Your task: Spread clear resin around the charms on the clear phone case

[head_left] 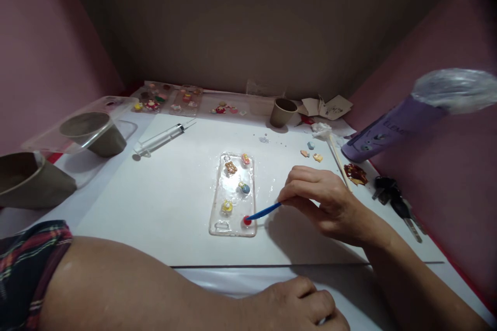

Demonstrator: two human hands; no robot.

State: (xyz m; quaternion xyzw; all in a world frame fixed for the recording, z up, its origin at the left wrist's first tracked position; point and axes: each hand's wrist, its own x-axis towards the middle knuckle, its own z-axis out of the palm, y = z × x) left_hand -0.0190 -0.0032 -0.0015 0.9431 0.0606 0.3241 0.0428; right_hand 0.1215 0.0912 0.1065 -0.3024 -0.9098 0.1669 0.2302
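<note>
**Head view: your right hand sets a red charm on a clear case**

Head view looks down on a white desk (163,201) walled by pink and grey panels. Your right hand (330,204) is pinched shut around a thin blue stick (264,212). The stick runs from your fingers down and to the left, and its tip meets a small red charm (247,221). That charm sits at the near right corner of a clear phone case (234,194).

The case lies flat in the middle of the desk, its long axis running away from you. It lies to the left of your right hand, which is much the nearer of your two hands to it. On the case, further from you than the red charm, sit other small charms: a yellow one (227,207), a blue one (244,187), a brown one (231,167) and an orange one (245,159).

Your left hand (306,305) rests on the desk at the near edge, fingers curled loosely. You cannot tell from this view whether it holds anything. It is well apart from the case.

Around the work: a syringe (163,137) lies to the far left, a paper cup (282,111) stands at the back, and more decorated cases (171,97) line the rear edge. A purple tube (388,132) and keys (394,196) lie to your right.
</note>
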